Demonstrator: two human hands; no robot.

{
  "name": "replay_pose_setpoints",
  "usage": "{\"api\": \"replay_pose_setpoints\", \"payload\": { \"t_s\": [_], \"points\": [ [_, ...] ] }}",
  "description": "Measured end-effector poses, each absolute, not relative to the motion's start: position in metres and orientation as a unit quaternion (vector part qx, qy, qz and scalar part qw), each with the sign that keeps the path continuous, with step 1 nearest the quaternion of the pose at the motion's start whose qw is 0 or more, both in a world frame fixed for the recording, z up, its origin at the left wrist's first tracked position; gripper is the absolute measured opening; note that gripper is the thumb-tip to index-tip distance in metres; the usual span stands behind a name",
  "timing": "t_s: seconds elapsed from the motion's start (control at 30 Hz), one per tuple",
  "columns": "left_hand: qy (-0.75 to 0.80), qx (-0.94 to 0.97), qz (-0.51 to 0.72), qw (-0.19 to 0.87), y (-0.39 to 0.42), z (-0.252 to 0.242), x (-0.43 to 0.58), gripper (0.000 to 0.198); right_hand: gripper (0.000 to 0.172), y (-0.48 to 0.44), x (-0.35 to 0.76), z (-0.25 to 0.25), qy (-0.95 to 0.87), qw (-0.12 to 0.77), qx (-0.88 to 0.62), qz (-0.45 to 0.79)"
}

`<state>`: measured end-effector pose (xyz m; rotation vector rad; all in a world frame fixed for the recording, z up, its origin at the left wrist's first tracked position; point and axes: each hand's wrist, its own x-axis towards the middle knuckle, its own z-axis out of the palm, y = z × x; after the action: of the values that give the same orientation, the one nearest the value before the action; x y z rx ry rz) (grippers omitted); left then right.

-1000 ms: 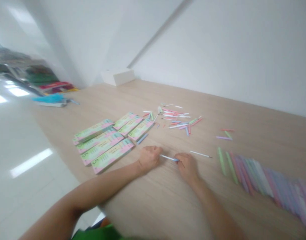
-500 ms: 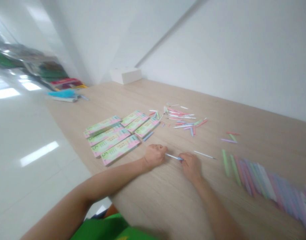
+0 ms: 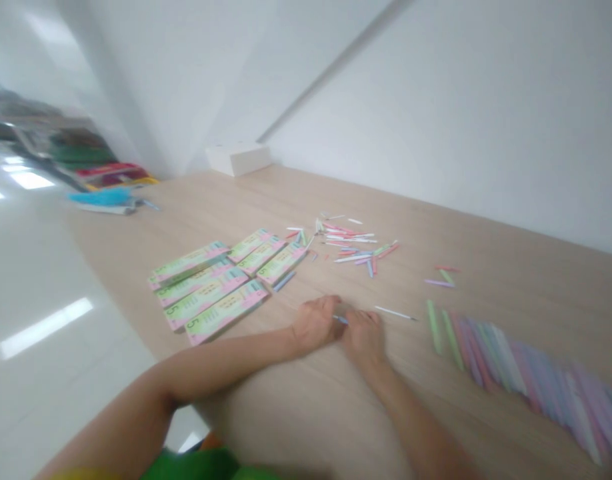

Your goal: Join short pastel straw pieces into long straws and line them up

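Note:
Close together over the front of the wooden table, my left hand (image 3: 317, 321) and my right hand (image 3: 363, 333) are both closed on one thin pen piece (image 3: 341, 319). Only a short blue stretch of it shows between the fingers. A white refill (image 3: 396, 313) lies just right of my right hand. Left of my left hand are flat green and pink boxes (image 3: 226, 308), with a blue pen barrel (image 3: 285, 281) beside them. Behind the hands lies a loose scatter of coloured pen parts (image 3: 356, 255).
A long row of pastel pens (image 3: 536, 373) lies at the right, with a few loose parts (image 3: 445, 275) behind it. A white box (image 3: 239, 159) stands against the wall. A blue item (image 3: 103, 198) rests at the far left corner of the table (image 3: 196, 193).
My hands have come together, so the white length between them no longer shows. The whole view has shifted slightly, moving the table items left in the picture.

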<state>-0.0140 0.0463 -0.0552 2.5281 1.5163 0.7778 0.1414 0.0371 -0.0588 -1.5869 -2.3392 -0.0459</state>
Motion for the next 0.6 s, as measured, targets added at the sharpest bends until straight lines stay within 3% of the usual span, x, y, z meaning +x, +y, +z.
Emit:
{"api": "replay_pose_setpoints", "payload": {
  "t_s": [0.07,0.27,0.43,0.6],
  "points": [
    [0.475,0.815,0.331,0.032,0.051,-0.055,-0.002,0.046,0.021,0.037,0.142,-0.06,-0.804,0.177,-0.568,-0.02],
    [0.402,0.79,0.462,-0.026,0.054,-0.043,0.018,0.038,0.024,0.037,0.147,-0.062,-0.765,0.279,-0.58,-0.018],
    [0.412,0.702,0.575,-0.089,0.046,-0.003,-0.001,0.049,0.02,0.036,0.152,-0.065,-0.725,0.374,-0.569,0.104],
    [0.463,0.7,0.543,0.027,0.058,-0.003,-0.013,0.031,0.02,0.032,0.145,-0.07,-0.656,0.47,-0.554,0.207]
  ]
}}
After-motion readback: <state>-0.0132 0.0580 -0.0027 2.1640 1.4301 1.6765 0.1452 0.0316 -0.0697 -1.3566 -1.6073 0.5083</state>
